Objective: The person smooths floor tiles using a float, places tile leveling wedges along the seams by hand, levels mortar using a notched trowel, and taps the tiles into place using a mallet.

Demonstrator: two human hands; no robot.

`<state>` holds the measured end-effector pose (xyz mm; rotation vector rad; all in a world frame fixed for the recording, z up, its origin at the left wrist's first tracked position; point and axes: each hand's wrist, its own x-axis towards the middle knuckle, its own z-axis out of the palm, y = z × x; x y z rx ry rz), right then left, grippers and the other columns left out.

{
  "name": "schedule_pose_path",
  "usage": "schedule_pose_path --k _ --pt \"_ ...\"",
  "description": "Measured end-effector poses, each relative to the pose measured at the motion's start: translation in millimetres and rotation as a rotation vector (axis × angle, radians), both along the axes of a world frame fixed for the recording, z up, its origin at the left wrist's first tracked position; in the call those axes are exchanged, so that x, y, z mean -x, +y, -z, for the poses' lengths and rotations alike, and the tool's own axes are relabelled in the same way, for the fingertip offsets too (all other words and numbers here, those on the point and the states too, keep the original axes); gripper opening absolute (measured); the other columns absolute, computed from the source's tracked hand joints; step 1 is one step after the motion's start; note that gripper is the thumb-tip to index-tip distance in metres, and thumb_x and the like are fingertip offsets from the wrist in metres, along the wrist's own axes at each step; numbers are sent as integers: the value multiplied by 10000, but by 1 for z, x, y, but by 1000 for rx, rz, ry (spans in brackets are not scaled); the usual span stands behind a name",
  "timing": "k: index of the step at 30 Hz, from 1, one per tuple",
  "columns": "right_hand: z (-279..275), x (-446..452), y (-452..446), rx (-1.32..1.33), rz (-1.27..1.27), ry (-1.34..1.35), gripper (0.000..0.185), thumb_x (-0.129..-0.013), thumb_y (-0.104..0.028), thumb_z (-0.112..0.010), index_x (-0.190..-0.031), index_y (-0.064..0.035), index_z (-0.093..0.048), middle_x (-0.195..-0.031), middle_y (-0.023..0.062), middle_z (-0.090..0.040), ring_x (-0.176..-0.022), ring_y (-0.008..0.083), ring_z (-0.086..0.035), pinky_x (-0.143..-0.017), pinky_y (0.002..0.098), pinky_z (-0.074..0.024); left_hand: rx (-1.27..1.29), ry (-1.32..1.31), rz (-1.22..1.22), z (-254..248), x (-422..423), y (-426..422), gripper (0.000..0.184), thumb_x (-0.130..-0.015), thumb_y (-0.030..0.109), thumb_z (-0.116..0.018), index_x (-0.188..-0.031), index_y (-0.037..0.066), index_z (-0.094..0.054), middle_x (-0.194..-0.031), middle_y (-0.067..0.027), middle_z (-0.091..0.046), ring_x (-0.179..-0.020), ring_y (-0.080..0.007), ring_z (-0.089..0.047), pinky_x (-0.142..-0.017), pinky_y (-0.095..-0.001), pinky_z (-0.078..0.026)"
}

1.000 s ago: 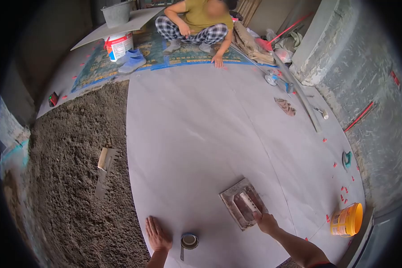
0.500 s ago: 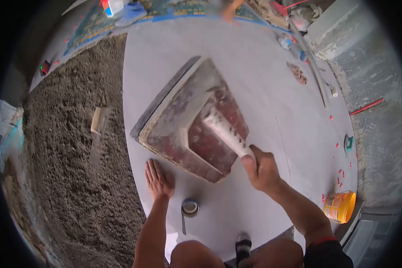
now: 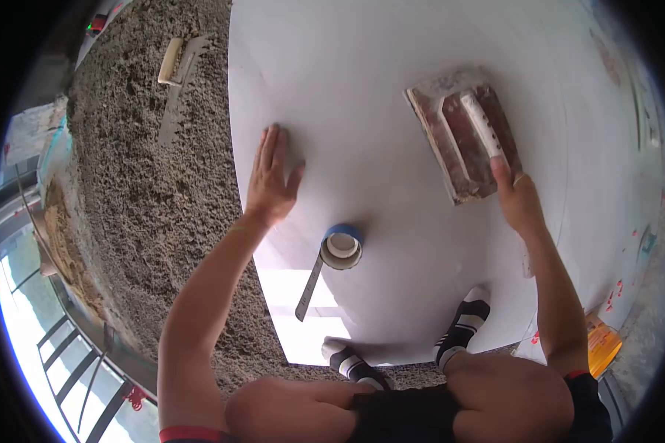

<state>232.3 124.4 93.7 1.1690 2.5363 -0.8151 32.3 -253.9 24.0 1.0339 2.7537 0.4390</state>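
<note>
My right hand [image 3: 521, 201] is wrapped round the white, dark-spotted handle of a hand float [image 3: 465, 159] with a worn red and grey back. The float is over the large pale tile [image 3: 391, 177], at the upper right; I cannot tell whether its face touches the surface. My left hand [image 3: 273, 184] lies flat on the tile near its left edge, fingers stretched out and holding nothing. Between my hands and nearer my feet sits a roll of tape [image 3: 342, 246] with a blue rim, a loose strip trailing from it.
Rough grey mortar [image 3: 148, 214] covers the floor to the left. A notched trowel [image 3: 177, 88] with a pale handle lies on it. A yellow bucket [image 3: 603, 347] stands at lower right. My socked feet [image 3: 473, 310] are at the tile's near edge.
The float, raised close to my view and tilted before, is now lower and further right, still in my right hand. My view has tipped down towards my feet. My left hand stays flat on the tile.
</note>
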Motion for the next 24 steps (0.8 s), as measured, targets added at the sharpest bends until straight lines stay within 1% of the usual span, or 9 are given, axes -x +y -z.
schedule_pose_path --k 5,7,9,13,15,16,17,20,24 --pt "5 -5 11 202 13 38 757 -912 -739 -455 -634 -37 -514 -517 13 -432 -498 141 -480 -506 325 -410 202 -177 129 -52 -17 -31 487 -948 125 -553 -1413 29 -445 -1483 -164 -437 -1352 -329 -456 -1122 -406 -405" --pt "-4 -3 11 344 43 -50 823 -890 -771 -445 -861 30 -634 -616 55 -519 -573 174 -533 -574 349 -442 302 -321 16 -63 -43 -41 497 -943 100 -543 -1424 38 -434 -1462 -155 -460 -1356 -328 -450 -1126 -410 -406" --pt "-5 -12 14 393 12 -19 774 -898 -748 -468 -858 11 -614 -606 32 -497 -567 150 -517 -563 336 -431 346 -372 -43 -70 -76 -45 667 -886 9 -611 -1488 100 -338 -1485 -149 -427 -1379 -301 -427 -1136 -434 -401" --pt "-8 -45 1 482 25 109 646 -922 -670 -527 -846 -29 -551 -573 7 -470 -506 116 -487 -504 313 -402 109 -598 -196 -70 -151 -27 1065 -720 233 -864 -1555 160 -208 -1455 -159 -357 -1260 -307 -489 -1025 -446 -490" --pt "-11 -61 -4 586 42 124 599 -936 -627 -543 -862 -33 -540 -561 1 -463 -469 104 -468 -475 299 -390 -209 -701 -449 -52 -183 -19 1144 -684 339 -896 -1564 159 -187 -1378 -155 -348 -1148 -284 -534 -945 -418 -524" --pt "-12 -67 -7 689 66 120 553 -950 -584 -559 -877 -37 -530 -550 -5 -455 -433 92 -449 -446 285 -377 -264 -694 -576 -44 -192 -10 1069 -753 397 -847 -1564 158 -193 -1349 -152 -341 -1119 -256 -547 -881 -386 -539" --pt "-13 -71 -11 701 54 125 553 -950 -584 -559 -877 -37 -530 -550 -5 -455 -433 92 -449 -446 285 -377 -350 -571 -647 -40 -199 5 787 -887 374 -723 -1515 110 -330 -1309 -139 -383 -1035 -206 -572 -791 -327 -538" --pt "-14 -78 -20 772 113 148 481 -974 -507 -569 -903 -33 -528 -534 -17 -441 -382 74 -412 -395 251 -335 -516 -405 -943 -22 -213 24 366 -1046 250 -455 -1294 11 -578 -1131 -115 -507 -789 -140 -594 -668 -277 -513" --pt "-16 -82 -17 724 82 102 408 -989 -437 -578 -884 -48 -516 -532 -30 -421 -388 63 -401 -382 238 -313 -608 -341 -1341 -30 -278 -3 355 -1040 215 -463 -1267 -31 -579 -1028 -116 -624 -750 -144 -632 -601 -274 -525"
